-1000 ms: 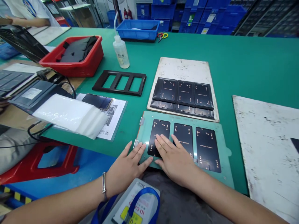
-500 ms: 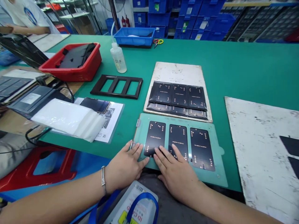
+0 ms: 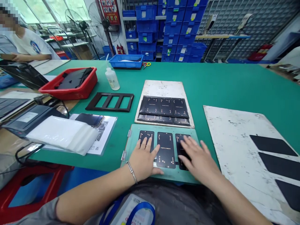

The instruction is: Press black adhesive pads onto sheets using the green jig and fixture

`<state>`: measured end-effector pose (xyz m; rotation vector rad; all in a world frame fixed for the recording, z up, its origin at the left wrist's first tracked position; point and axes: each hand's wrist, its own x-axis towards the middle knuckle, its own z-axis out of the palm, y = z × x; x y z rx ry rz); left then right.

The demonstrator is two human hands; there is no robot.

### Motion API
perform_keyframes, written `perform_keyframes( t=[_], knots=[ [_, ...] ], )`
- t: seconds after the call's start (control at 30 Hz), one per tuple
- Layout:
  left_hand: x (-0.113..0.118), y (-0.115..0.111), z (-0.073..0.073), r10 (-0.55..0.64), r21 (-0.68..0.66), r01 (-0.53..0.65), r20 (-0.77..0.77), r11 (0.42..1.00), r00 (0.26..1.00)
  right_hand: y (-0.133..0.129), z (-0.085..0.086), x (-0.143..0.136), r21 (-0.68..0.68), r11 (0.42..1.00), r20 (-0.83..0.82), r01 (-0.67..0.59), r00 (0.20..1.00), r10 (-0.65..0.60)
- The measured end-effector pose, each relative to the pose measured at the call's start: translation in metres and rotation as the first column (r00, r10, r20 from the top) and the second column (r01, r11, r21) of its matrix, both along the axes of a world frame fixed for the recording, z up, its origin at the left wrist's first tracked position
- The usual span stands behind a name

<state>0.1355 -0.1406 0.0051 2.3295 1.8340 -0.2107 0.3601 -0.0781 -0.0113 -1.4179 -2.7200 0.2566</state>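
Note:
In front of me lies a pale green hinged fixture plate (image 3: 138, 127) with three black rectangular panels set in it. My left hand (image 3: 144, 159) rests with fingers spread on the left black panel (image 3: 143, 134). Between my hands, the middle black panel (image 3: 166, 150) shows small copper-coloured dots and a line of print. My right hand (image 3: 199, 156) is open over the right black panel (image 3: 182, 139), its fingers covering part of it. Just beyond the fixture, two stacked black panel sheets (image 3: 164, 107) lie on a white board (image 3: 164, 87).
At right, several plain black pieces (image 3: 273, 145) lie on another white board (image 3: 225, 131). A black three-window frame (image 3: 110, 109), squeeze bottle (image 3: 112, 79), red bin (image 3: 70, 93), blue tray (image 3: 126, 64), scissors (image 3: 146, 65) and white plastic bags (image 3: 61, 132) are around. A person (image 3: 32, 47) sits far left.
My right hand has moved from the left and middle panels to the right one. My left hand has slid from the fixture's left edge onto the left panel. The view has tilted up.

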Motion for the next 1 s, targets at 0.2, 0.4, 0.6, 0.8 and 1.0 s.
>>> perform_keyframes(
  t=[0.2,0.4,0.6,0.8,1.0],
  knots=[
    [-0.006,0.001,-0.004,-0.061,0.005,0.061,0.003,0.998,0.998,0.017,-0.014,0.034,0.004,0.966,0.190,0.259,0.948,-0.255],
    [-0.002,0.006,-0.001,-0.029,-0.019,0.029,-0.021,0.999,0.999,0.025,-0.004,0.035,-0.074,0.957,0.225,0.279,0.940,-0.257],
    [0.007,0.016,0.009,-0.077,-0.087,0.071,-0.068,0.994,0.995,0.040,0.013,0.028,-0.235,0.903,0.235,0.360,0.922,-0.307],
    [0.009,0.021,0.011,-0.130,-0.106,0.119,-0.100,0.987,0.986,0.047,0.019,0.021,-0.297,0.917,0.167,0.264,0.961,-0.223],
    [0.007,0.020,0.012,-0.163,-0.113,0.151,-0.112,0.982,0.980,0.047,0.019,0.016,-0.263,0.912,0.171,0.314,0.946,-0.276]
  ],
)
